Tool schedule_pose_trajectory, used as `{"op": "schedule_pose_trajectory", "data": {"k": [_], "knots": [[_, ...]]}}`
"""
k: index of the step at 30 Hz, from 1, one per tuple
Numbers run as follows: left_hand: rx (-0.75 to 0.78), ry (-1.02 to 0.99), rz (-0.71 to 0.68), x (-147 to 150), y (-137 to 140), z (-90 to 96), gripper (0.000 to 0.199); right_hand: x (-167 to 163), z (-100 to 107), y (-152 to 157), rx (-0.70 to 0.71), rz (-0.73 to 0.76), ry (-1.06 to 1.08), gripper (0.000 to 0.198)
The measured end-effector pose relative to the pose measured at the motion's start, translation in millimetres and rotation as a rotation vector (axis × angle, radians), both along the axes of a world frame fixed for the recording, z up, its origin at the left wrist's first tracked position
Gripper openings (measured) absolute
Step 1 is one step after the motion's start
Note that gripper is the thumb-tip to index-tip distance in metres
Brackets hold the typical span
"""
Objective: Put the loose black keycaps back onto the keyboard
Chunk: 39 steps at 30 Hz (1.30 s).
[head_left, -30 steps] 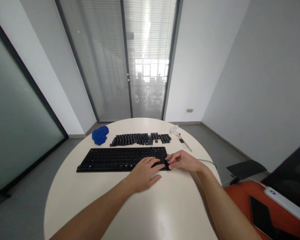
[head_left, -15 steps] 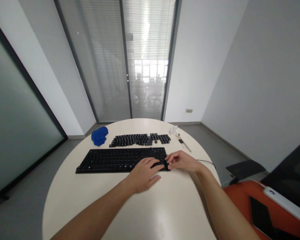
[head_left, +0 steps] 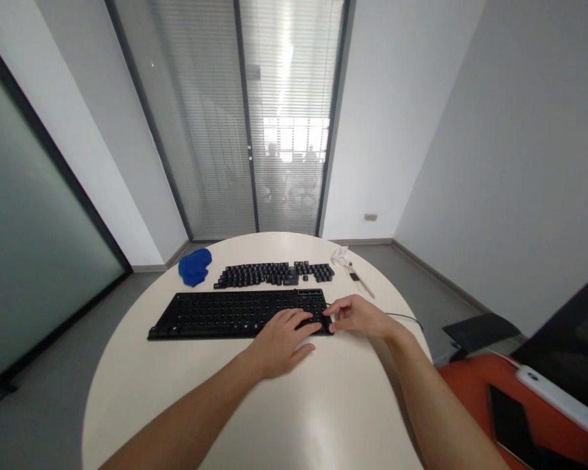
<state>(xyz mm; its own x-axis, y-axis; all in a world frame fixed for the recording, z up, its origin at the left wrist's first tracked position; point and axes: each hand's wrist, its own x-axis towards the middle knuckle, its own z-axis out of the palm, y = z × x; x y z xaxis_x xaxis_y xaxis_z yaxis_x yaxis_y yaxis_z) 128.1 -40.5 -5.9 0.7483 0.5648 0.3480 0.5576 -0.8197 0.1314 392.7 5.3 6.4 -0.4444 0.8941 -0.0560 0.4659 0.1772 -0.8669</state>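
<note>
Left hand (head_left: 281,344) on the keyboard (head_left: 215,314), fingers apart | right hand (head_left: 357,315) at its right end, grip unclear | keycaps (head_left: 255,274) beyond!

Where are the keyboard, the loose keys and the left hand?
Keyboard (head_left: 231,312): head view, middle of its top.
Loose keys (head_left: 263,274): head view, keys in the large group.
Left hand (head_left: 281,341): head view, back of the hand.

Worn on the person's head, the single camera looks forward and down across the tabletop (head_left: 142,391) from its near side. The wide view takes in the keyboard (head_left: 215,316) at middle distance and the rounded far edge, reaching the glass partition (head_left: 215,117) behind; its frame cuts off the near edge.
</note>
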Motion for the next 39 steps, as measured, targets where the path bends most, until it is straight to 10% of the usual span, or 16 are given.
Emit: {"op": "schedule_pose_trajectory", "data": {"k": [15, 28, 39], "knots": [[-0.004, -0.009, 0.007, 1.3, -2.0, 2.7, 0.042, -12.1, 18.8, -3.7, 0.233, 0.034, -0.383, 0.034], [0.003, -0.021, 0.002, 0.0, -0.7, 0.6, 0.042, -3.7, 6.3, -6.4, 0.240, 0.059, -0.095, 0.036], [-0.008, -0.010, -0.003, -2.9, -0.7, 1.8, 0.046, 5.0, -16.0, 29.8, 0.393, -0.408, -0.335, 0.033]]}}
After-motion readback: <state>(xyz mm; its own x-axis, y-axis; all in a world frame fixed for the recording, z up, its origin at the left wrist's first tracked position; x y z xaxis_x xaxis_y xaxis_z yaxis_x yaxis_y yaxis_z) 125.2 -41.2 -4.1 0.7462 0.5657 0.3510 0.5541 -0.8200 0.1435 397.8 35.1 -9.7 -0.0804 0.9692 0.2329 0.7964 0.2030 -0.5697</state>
